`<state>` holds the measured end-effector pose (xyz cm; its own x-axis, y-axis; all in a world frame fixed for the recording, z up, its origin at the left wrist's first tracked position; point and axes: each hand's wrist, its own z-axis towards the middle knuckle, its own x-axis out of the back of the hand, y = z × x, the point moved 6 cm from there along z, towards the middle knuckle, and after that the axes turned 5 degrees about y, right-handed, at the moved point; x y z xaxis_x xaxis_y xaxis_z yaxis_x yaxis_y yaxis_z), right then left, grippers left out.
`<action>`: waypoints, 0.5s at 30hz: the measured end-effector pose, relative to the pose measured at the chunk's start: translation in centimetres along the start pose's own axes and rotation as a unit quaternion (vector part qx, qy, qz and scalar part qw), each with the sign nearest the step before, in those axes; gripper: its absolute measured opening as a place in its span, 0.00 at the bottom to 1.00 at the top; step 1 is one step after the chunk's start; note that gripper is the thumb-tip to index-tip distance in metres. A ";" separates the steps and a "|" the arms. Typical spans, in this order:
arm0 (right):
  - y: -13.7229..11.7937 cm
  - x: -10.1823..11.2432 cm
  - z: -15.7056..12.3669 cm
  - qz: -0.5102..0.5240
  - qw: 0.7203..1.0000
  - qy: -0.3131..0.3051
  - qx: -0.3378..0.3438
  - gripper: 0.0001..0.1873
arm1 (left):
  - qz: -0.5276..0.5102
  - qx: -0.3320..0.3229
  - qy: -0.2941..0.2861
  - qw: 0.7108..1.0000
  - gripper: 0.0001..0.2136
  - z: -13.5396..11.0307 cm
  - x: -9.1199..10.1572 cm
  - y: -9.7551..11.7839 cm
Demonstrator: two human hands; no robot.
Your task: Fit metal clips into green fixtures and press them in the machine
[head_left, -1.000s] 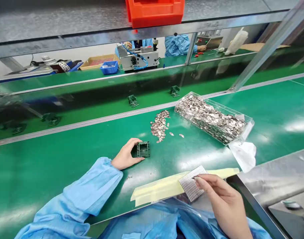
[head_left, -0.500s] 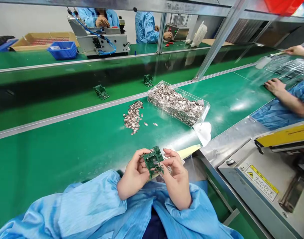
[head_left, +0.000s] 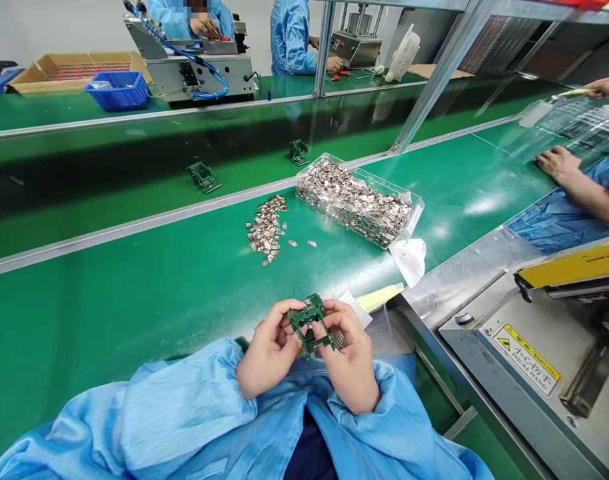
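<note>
Both hands hold a small green circuit-board frame (head_left: 310, 325) just above the near edge of the green bench (head_left: 134, 280). My left hand (head_left: 269, 350) grips its left side with curled fingers. My right hand (head_left: 347, 357) pinches its right side, thumb on top. Under the hands lie a yellow strip (head_left: 379, 297) and a striped silver sheet (head_left: 352, 308). A loose pile of small metal clips (head_left: 266, 230) lies further out on the bench, beside a clear tray (head_left: 357, 200) full of the same clips.
Two more green frames (head_left: 203, 177) (head_left: 298, 152) sit on the conveyor belt behind. A machine with a yellow warning label (head_left: 527, 363) stands at the right. A co-worker's hand (head_left: 557, 162) rests on clear trays at far right. Other people work at the back bench.
My left hand lifted the green frame off the bench and my right hand left the striped sheet to grip it too. In the last half second, the frame has tilted slightly in both hands.
</note>
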<state>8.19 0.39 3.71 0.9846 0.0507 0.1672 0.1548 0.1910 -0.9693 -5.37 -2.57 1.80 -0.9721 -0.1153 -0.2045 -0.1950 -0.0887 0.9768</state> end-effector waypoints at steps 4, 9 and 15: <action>0.8 -0.3 -0.3 0.067 0.995 -0.015 -0.067 0.03 | 0.013 0.011 0.013 1.000 0.14 0.1 0.0 0.1; 0.9 -0.6 -0.1 0.144 0.986 -0.003 -0.086 0.06 | 0.027 0.014 0.016 0.999 0.14 0.0 0.0 0.2; 0.4 -0.8 -0.2 0.182 0.977 -0.002 -0.108 0.11 | 0.048 0.012 0.030 0.998 0.14 -0.2 0.1 0.5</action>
<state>7.50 0.28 3.15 0.9774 0.0815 -0.1951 -0.1914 -0.0512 -0.9802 -5.52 -2.85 2.26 -0.9768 -0.1820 -0.1125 -0.1051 -0.0501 0.9932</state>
